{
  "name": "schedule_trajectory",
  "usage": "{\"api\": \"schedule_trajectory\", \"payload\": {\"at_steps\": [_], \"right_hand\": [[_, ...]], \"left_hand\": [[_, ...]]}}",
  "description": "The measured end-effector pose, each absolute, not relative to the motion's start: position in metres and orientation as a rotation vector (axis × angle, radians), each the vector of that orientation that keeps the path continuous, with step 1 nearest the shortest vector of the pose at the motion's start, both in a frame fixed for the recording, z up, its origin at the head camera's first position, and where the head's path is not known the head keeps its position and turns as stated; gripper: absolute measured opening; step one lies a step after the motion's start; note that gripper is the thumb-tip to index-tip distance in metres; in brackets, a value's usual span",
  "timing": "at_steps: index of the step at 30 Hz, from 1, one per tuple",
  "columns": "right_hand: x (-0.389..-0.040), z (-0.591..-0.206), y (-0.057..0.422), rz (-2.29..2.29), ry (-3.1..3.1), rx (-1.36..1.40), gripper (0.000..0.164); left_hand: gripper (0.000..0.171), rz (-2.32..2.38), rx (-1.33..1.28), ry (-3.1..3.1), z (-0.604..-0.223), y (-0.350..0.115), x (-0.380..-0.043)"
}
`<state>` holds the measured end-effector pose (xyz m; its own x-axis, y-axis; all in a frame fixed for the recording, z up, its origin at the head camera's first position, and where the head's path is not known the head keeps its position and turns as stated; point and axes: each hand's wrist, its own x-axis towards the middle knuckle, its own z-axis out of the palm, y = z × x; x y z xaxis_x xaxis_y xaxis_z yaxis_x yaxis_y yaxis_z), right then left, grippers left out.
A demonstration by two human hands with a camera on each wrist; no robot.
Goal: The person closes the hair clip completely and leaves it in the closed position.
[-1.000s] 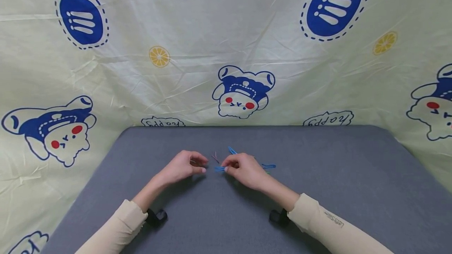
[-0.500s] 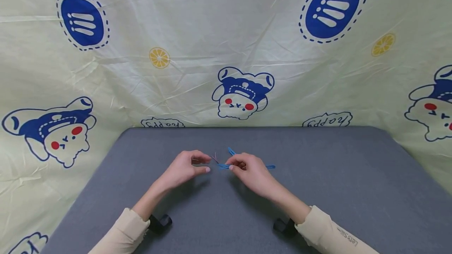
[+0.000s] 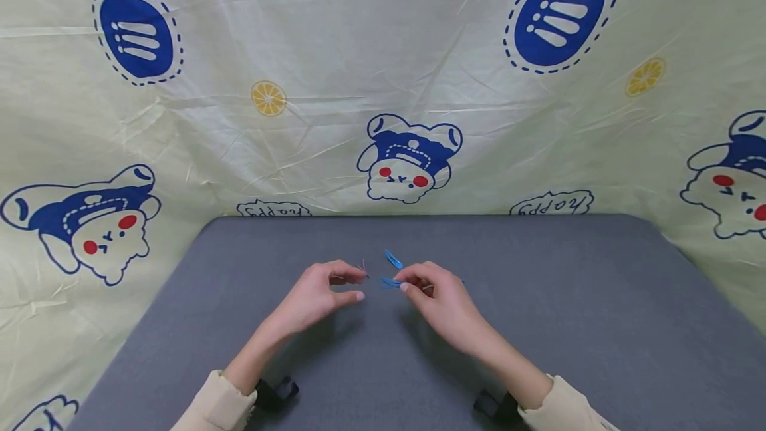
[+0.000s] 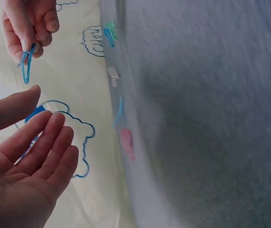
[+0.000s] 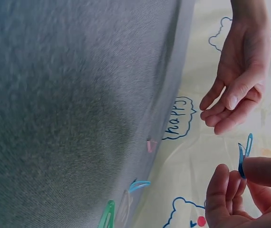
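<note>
My right hand (image 3: 443, 308) pinches a blue snap hair clip (image 3: 391, 283) between thumb and fingertips, above the table. In the left wrist view this clip (image 4: 27, 66) points down out of the fingers, its two parts spread apart. My left hand (image 3: 320, 298) hovers just to the left of it, fingers relaxed, thumb apart and nothing in its grasp. On the table behind the hands lie a second blue clip (image 3: 393, 259), a pink clip (image 4: 127, 142), a whitish clip (image 4: 113, 76) and a green clip (image 5: 107, 216).
The grey cloth-covered table (image 3: 550, 285) stretches out around both hands. A pale patterned curtain (image 3: 335, 145) hangs behind its far edge. Black camera mounts (image 3: 276, 392) sit at both wrists.
My right hand has shifted to the right with the blue hair clip still pinched. My left hand has also moved a little to the right, its thumb and fingers spreading slightly wider.
</note>
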<state>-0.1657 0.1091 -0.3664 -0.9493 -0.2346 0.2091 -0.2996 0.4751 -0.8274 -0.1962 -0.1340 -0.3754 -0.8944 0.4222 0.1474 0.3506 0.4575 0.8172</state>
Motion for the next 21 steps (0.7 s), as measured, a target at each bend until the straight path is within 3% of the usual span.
{"api": "schedule_trajectory", "payload": {"at_steps": [21], "right_hand": [[-0.119, -0.358, 0.119, 1.639, -2.471, 0.43, 0.016]], "left_hand": [[0.027, 1.48, 0.777, 2.631, -0.355, -0.115, -0.157]]}}
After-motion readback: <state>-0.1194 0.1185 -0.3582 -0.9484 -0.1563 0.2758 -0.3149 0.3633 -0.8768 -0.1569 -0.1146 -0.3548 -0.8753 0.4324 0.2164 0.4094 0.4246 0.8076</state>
